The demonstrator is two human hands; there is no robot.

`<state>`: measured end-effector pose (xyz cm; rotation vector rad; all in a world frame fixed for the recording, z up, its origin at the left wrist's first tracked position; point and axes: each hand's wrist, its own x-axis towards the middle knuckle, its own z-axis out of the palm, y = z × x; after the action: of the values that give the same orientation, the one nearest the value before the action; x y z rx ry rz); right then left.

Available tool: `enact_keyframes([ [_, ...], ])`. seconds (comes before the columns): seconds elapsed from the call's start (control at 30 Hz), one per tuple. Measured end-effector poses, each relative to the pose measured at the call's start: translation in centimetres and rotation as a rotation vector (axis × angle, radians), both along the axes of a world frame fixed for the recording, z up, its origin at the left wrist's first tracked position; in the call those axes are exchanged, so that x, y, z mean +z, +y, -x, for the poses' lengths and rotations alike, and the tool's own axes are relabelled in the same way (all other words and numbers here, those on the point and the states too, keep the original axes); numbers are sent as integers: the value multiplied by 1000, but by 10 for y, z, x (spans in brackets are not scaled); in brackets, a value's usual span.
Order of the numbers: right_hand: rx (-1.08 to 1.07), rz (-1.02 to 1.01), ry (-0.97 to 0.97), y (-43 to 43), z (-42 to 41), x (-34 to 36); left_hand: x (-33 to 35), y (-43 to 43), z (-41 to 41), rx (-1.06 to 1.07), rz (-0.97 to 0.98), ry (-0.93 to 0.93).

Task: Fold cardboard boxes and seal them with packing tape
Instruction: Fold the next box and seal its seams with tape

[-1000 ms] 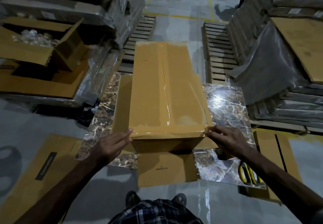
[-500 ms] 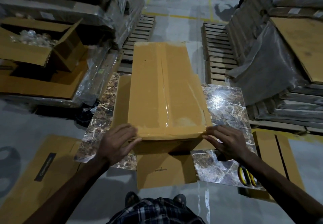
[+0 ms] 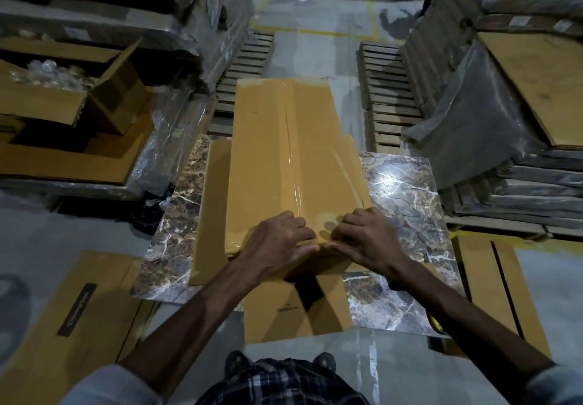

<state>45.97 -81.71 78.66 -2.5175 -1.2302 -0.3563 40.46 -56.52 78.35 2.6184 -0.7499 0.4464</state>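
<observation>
Under your two hands, at the near end of a long cardboard box [image 3: 258,158], the work is at the edge. Your left hand [image 3: 277,240] and right hand [image 3: 366,240] sit side by side and almost touching, each gripping that near edge: fingers bent over the top of the box, thumbs lying along its front face, thumb tips nearly meeting in the middle. Glossy clear packing tape [image 3: 291,139] runs away from your knuckles down the centre seam to the far end, with another strip slanting off just beyond your right hand.

The box lies on a polished marble slab [image 3: 407,190] that spreads out to either side of your hands. Below your wrists a loose cardboard flap [image 3: 296,313] juts toward you, off the slab's near edge. Outside your left forearm a flattened carton [image 3: 63,316] lies on the floor; outside your right forearm lies another flat carton [image 3: 485,281].

Well beyond your left hand stands an open carton [image 3: 63,104] holding clear, shiny items too small to tell. Past your fingertips, wooden pallets [image 3: 389,89] flank the far end of the box — plastic-wrapped stacks [image 3: 473,126] rise beyond your right hand.
</observation>
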Motion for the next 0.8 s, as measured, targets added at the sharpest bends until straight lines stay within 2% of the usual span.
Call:
enact_keyframes([
  [0.13,67,0,126,19,5,2,1,-7,2,-39,2,9],
  [0.27,12,-43,242,-2,-4,-1,-9,20,7,-85,39,53],
  [0.5,-60,-208,338,-40,-10,-2,-19,81,39,17,173,31],
  [0.8,-74,-258,436,-44,-6,-1,-32,128,61,112,254,-110],
])
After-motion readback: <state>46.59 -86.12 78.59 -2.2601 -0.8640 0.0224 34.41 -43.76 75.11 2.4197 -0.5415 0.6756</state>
